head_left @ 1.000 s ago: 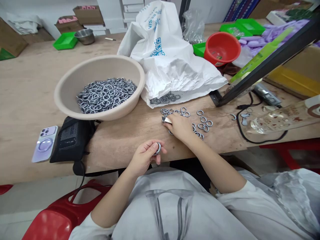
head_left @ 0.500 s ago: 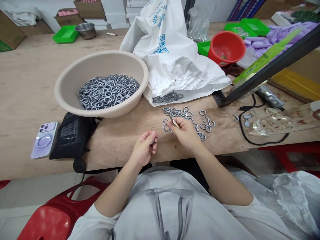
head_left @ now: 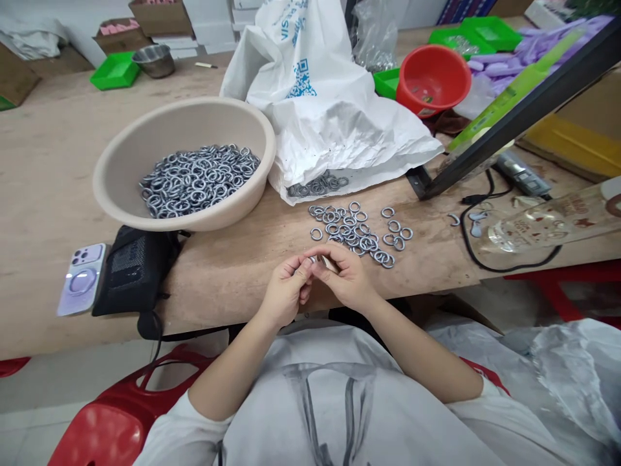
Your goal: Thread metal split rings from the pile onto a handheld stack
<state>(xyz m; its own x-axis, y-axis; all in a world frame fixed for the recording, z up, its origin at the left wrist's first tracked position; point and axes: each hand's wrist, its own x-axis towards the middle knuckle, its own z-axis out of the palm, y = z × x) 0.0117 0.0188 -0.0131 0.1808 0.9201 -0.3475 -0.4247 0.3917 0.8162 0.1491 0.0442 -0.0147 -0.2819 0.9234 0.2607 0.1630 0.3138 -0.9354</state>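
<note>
My left hand (head_left: 285,288) is closed, its thumb and forefinger pinching a grey ring (head_left: 313,259) that is mostly hidden by the fingers. Against its fingertips rests my right hand (head_left: 348,278), closed around a small cream-handled tool (head_left: 330,264) whose thin dark tip points at the ring. Just beyond the hands, a loose pile of grey rings (head_left: 349,221) lies on the wooden table (head_left: 233,272). A large beige basin (head_left: 104,184) to the left holds a heap of similar rings.
A white sack (head_left: 339,142) with rings at its mouth lies behind the pile. A black metal post (head_left: 509,110) slants up at right, near a cable and a clear bottle (head_left: 548,223). A phone (head_left: 82,278) and black pouch (head_left: 138,272) lie left. A red bowl (head_left: 434,77) stands behind.
My right hand has moved left and down from the ring pile to meet my left hand, bringing the cream-handled tool. My left hand has barely shifted. The view has turned slightly.
</note>
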